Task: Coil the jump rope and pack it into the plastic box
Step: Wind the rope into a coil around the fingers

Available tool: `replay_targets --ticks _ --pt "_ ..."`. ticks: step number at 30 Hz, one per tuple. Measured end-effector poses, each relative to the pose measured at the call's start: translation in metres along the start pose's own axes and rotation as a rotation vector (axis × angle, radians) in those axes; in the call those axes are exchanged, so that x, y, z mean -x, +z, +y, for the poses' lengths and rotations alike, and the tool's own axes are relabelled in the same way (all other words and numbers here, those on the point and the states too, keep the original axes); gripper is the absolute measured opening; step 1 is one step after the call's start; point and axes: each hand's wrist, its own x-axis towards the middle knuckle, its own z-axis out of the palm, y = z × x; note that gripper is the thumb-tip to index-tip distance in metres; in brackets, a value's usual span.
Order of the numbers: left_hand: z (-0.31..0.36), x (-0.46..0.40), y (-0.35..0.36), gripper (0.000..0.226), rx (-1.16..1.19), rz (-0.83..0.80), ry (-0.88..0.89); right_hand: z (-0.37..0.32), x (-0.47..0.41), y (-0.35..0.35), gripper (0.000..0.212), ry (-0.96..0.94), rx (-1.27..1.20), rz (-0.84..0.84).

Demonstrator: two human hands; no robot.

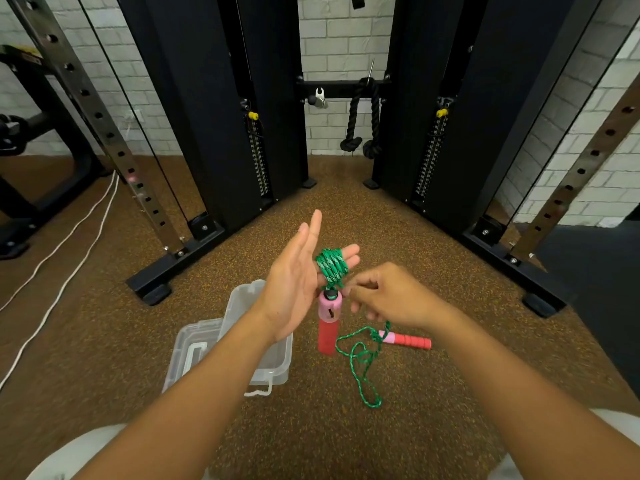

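Two bare forearms reach forward from the bottom of the view, and most of the risk sits where they meet. Nearest, a loose tail of green braided jump rope lies in slack loops on the brown speckled rubber floor, running to a red-and-pink foam handle that lies flat there; if the winding pulls hard, I judge this handle could drag and snag, or the slack could knot on itself. Just left of it stands the clear plastic box, open, with its clear lid lying against its left side, both partly hidden by the left forearm. Above them the left hand is spread flat with fingers apart, and a tight green coil wraps two of its fingers, while the second pink-and-red handle hangs down from the coil. The right hand is loosely curled, fingertips pinched near the rope just under the coil, though I cannot tell whether it truly grips it. Should the left fingers relax or close together, the wraps would likely slide off and spring apart. Farther off stand the black uprights of a cable machine.
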Motion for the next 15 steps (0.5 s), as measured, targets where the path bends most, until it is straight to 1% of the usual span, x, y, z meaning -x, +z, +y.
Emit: replay_targets --ticks 3,7,10,12,15 --pt "-0.003 -0.003 -0.007 0.059 -0.057 0.023 0.009 -0.008 0.003 0.003 0.022 -0.034 0.039 -0.039" --pt "-0.005 -0.005 -0.009 0.066 -0.11 0.061 0.013 -0.021 0.01 -0.001 0.023 -0.103 0.084 -0.05" --pt "-0.007 -0.005 -0.01 0.058 -0.141 0.077 0.008 -0.031 0.014 -0.005 0.024 -0.15 0.108 -0.08" --pt "-0.009 -0.005 -0.012 0.055 -0.195 0.069 0.006 -0.035 0.016 -0.009 0.023 -0.189 0.116 -0.033" --pt "-0.011 -0.006 -0.013 0.057 -0.279 -0.005 0.008 -0.036 0.016 -0.02 0.021 -0.214 0.095 0.043"
